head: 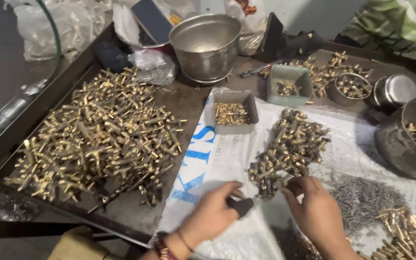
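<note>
My left hand (213, 212) rests on a white woven sack (227, 159) and grips a small dark tool (241, 206) with a black handle. My right hand (316, 212) is just to its right, fingers pinched at the near edge of a heap of small brass fittings (292, 144); whether it holds a piece I cannot tell. A much larger pile of brass parts (99, 135) covers the dark metal tray (188, 103) to the left.
A grey square tub of tiny brass bits (231, 114), a green tub (289, 86), a steel pot (207, 45), small steel bowls (352, 86) and a big bowl (410, 139) ring the sack. Thin grey pins (362, 197) and brass pieces (405, 233) lie at right.
</note>
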